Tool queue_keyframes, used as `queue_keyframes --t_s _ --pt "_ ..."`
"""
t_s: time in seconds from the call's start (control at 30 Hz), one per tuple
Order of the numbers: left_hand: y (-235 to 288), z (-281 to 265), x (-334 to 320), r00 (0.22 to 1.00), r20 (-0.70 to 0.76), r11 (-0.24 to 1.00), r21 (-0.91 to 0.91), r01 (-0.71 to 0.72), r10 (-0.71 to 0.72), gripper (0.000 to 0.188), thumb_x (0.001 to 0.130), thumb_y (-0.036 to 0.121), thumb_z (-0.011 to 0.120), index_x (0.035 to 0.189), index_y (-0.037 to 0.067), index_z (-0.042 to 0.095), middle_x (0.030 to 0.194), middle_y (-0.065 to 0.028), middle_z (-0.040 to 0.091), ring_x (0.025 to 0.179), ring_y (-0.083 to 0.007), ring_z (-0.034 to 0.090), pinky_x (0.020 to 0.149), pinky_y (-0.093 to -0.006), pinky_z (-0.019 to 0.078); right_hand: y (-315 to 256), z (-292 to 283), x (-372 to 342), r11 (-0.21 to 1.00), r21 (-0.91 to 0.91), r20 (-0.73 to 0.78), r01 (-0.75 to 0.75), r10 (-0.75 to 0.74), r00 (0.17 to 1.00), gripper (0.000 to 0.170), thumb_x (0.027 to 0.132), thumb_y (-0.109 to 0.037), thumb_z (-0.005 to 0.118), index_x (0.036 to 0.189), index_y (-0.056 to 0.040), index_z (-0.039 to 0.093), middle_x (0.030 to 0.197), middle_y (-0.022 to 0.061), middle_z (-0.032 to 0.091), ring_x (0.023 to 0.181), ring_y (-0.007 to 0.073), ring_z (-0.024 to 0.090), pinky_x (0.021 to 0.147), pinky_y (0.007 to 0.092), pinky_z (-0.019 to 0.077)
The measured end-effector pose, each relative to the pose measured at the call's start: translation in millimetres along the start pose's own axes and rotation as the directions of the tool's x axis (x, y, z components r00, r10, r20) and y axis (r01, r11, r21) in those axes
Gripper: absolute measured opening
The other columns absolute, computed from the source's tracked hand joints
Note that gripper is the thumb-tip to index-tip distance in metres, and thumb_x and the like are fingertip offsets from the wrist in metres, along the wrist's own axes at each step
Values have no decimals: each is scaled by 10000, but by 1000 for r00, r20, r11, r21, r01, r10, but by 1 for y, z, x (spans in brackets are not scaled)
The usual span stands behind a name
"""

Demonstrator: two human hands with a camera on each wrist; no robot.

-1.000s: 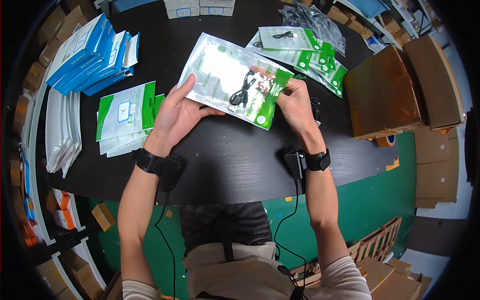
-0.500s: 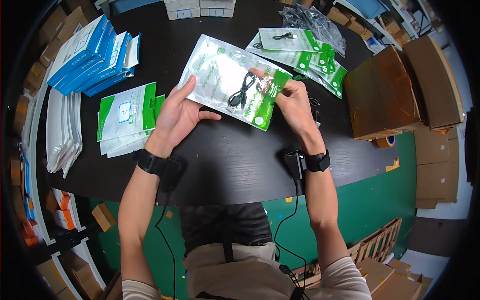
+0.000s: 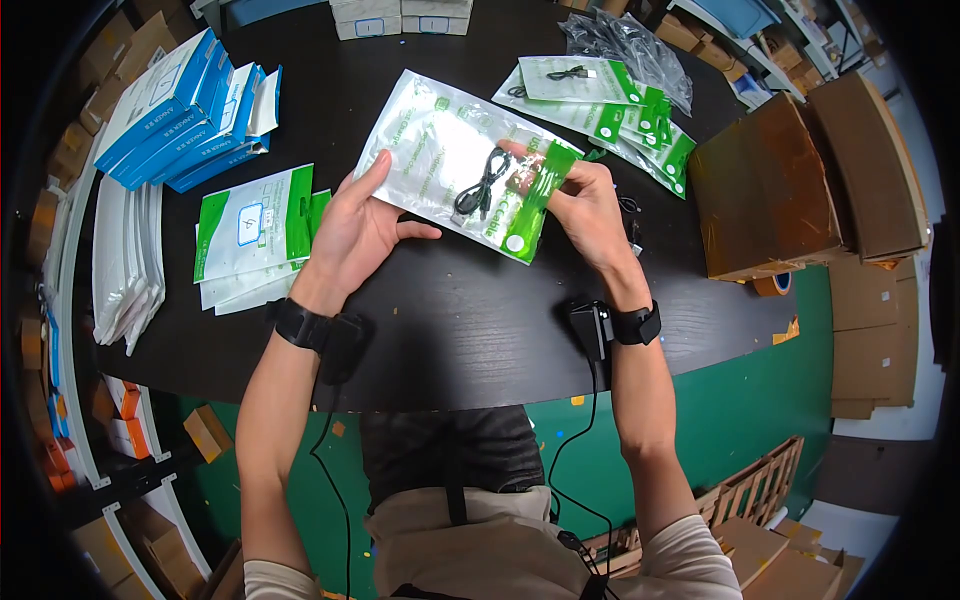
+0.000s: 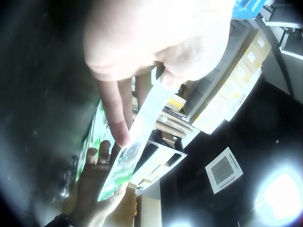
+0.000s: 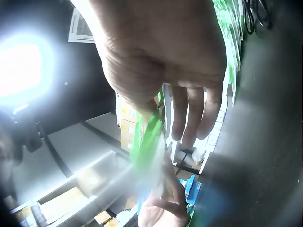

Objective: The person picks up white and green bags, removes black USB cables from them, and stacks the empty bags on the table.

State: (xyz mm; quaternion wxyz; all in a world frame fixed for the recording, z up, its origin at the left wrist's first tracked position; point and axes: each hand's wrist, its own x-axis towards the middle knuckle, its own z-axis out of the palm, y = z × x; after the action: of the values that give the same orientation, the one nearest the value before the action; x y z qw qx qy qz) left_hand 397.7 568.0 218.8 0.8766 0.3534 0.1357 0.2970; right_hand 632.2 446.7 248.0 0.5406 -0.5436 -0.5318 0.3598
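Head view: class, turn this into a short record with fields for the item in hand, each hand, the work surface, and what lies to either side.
Item in hand: pouch with a green end; a black cable shows near that end
Left hand: holds the pouch's other end, thumb in front
Right hand: pinches the green end
Surface: dark table
Left side: blue boxes, green-and-white packets
Right side: cardboard box

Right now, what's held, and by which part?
A cable pouch, in both hands: the left hand holds the end opposite the green one, thumb on top; the right hand pinches the green end.
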Motion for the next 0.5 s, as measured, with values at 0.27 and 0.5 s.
queue_keyframes --t_s 0.27,0.5 --pt "0 3 -1 1000 -8 1000 -8 7 -7 489 1083 333 450 1455 21 390 1347 -175 599 1146 -289 666 781 -468 648 -2 4 -1 998 22 -67 -58 59 996 307 949 -57 671 1249 6 695 1242 100 712 1014 101 639 946 282 515" --pt "1 -6 1 1000 -26 1000 5 -13 13 489 1080 348 453 1447 28 412 1336 -169 610 1127 -275 678 778 -444 648 2 7 0 1000 11 7 20 -20 1000 283 989 -89 629 1241 27 682 1319 82 680 1053 92 608 975 296 494"
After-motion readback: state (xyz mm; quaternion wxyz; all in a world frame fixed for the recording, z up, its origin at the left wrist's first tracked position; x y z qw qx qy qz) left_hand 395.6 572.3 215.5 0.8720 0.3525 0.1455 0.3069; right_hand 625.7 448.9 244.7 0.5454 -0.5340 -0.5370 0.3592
